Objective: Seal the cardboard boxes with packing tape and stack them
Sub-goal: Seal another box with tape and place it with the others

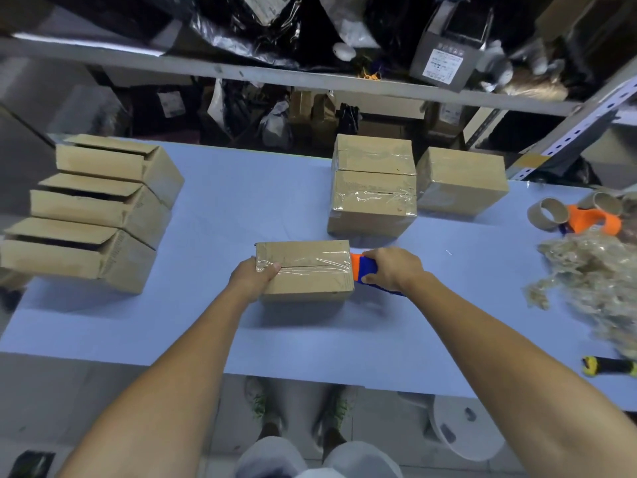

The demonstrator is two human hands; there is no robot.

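Observation:
A small cardboard box lies on the blue table in front of me, clear tape running along its top seam. My left hand grips its left end, thumb on top. My right hand grips an orange and blue tape dispenser pressed against the box's right end. Behind it stand two taped boxes stacked one on the other, with another closed box to their right. Three boxes with unsealed flaps sit in a row at the left.
Empty cardboard tape cores and a second orange dispenser lie at the right edge, beside a heap of crumpled used tape. A yellow and black tool lies near the front right edge. Cluttered metal shelves stand behind the table.

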